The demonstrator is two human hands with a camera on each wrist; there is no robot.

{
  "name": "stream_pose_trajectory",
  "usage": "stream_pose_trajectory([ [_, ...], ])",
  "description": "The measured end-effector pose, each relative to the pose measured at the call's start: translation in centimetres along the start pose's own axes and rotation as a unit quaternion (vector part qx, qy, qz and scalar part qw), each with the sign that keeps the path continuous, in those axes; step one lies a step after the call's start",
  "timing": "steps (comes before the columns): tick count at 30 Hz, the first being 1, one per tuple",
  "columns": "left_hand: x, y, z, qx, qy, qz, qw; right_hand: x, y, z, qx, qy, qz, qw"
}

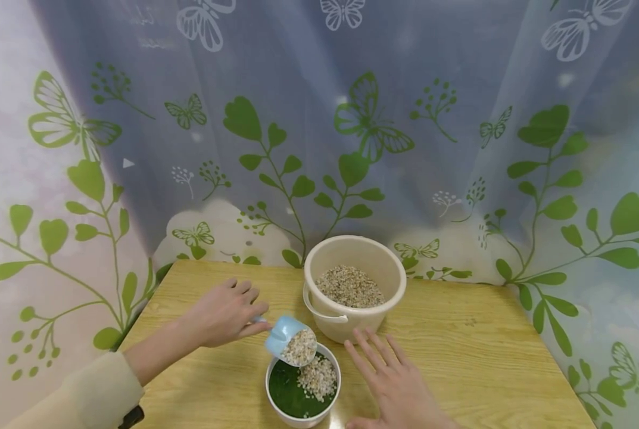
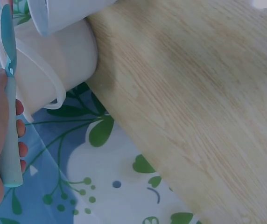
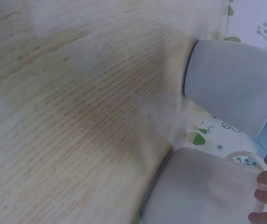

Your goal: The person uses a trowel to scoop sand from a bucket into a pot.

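Yellow wood-grain table (image 1: 469,351) carried a beige bucket (image 1: 375,320), upright near far edge; smaller white bowl (image 1: 303,422) stood upright in front, near the bucket but apart.

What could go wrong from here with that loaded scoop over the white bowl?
1. The blue scoop overlaps the bowl's rim, so some of its pale grains could spill onto the table.
2. The right hand is spread beside the bowl and does not grip it; a bump from the scoop might shift it.
3. The bucket's handle hangs on the near side, where the scoop or left hand might catch it.
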State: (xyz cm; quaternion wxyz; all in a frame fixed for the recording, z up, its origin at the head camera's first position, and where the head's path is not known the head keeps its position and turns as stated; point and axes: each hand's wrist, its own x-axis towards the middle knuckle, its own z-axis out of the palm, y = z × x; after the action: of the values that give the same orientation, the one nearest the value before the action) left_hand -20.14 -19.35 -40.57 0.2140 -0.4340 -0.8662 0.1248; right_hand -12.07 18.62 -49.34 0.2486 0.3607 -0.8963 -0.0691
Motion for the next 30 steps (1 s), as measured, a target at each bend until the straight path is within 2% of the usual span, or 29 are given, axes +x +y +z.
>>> stream_pose_trajectory([
  [9, -0.8, 0.4, 0.5, 0.012, -0.010, 0.004, 0.9999, 0.7, -1.3, 1.0, 0.019, -0.033, 0.020, 0.9991],
  [17, -1.1, 0.5, 0.9, 0.014, 0.006, 0.005, 0.9999, 1.4, -2.2, 1.7, 0.007, -0.012, 0.017, 0.9998],
  [21, -1.2, 0.4, 1.0, 0.011, 0.014, 0.005, 0.9998, 1.6, -2.4, 2.0, 0.007, -0.019, 0.019, 0.9996],
  [30, -1.5, 0.4, 1.2, 0.008, 0.006, 0.002, 1.0000, 2.0, -2.5, 2.2, 0.008, -0.028, 0.024, 0.9993],
])
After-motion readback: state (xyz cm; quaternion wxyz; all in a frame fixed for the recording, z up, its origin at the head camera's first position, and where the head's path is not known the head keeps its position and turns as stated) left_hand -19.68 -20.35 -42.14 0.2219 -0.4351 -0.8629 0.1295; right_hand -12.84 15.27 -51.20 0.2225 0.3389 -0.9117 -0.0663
